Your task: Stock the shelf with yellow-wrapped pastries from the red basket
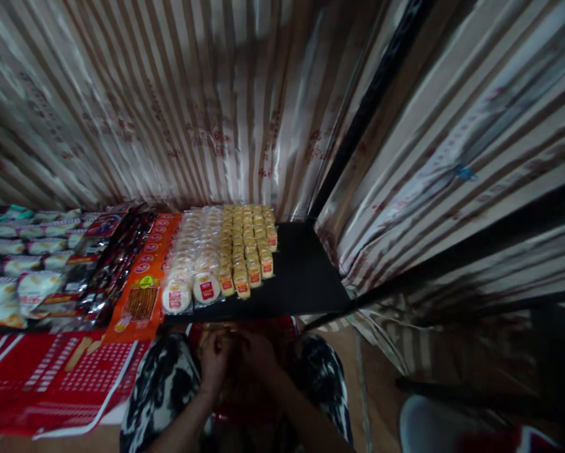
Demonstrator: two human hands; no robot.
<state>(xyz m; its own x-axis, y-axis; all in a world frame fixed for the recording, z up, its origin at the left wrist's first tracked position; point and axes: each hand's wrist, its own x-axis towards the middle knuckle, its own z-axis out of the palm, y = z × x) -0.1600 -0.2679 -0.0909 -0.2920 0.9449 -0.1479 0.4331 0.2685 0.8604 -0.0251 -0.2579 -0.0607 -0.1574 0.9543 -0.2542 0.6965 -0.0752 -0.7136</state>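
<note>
My left hand (215,358) is down in a red basket (289,327) between the knees, its fingers curled at small yellowish wrapped packets (219,330). Close beside it, my right hand (260,353) reaches into the same basket with its fingers bent inward. Dim light and blur hide what either hand grips. Just beyond the hands, on a black shelf (306,264), stand rows of yellow wrapped snack cakes (242,281) with red labels. Left of these are round white wrapped cakes (207,288) and an orange snack bag (141,302).
Dark red packets (117,264) and white snack packs (39,286) fill the shelf's left side. Another red basket (70,384) stands below it. A black diagonal post (367,107) and striped plastic sheeting (207,113) enclose the shelf. A black bar (433,258) runs at right.
</note>
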